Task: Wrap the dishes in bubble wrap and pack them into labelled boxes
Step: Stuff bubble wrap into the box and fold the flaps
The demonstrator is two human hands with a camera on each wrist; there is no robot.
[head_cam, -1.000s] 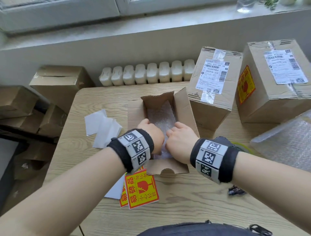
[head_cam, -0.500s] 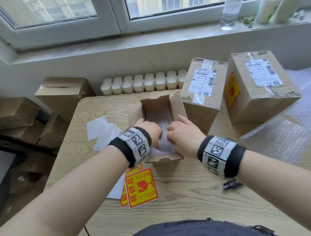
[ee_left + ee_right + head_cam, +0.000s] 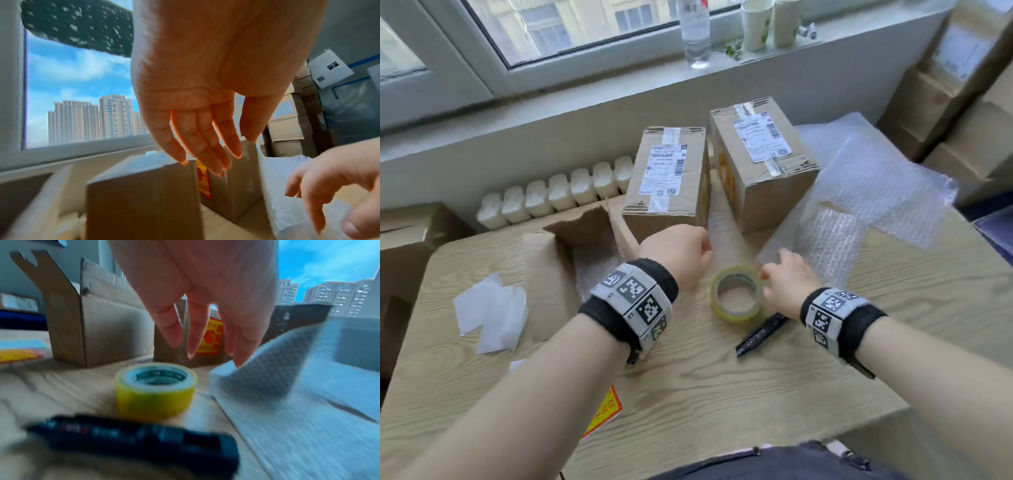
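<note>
An open cardboard box stands on the wooden table with a bubble-wrapped item inside it. My left hand hovers to the right of that box with straight, relaxed fingers and holds nothing. Over a yellow tape roll my right hand has its fingers spread downward, with one fingertip at the edge of a bubble wrap sheet. No bare dish is in sight.
Two sealed, labelled boxes stand at the table's back. Loose bubble wrap covers the right side. A dark cutter lies by the tape. White papers and a fragile sticker lie left. A bottle stands on the sill.
Both hands have come out of the open box and moved right. The right hand is now over the tape roll, and the view has swung right.
</note>
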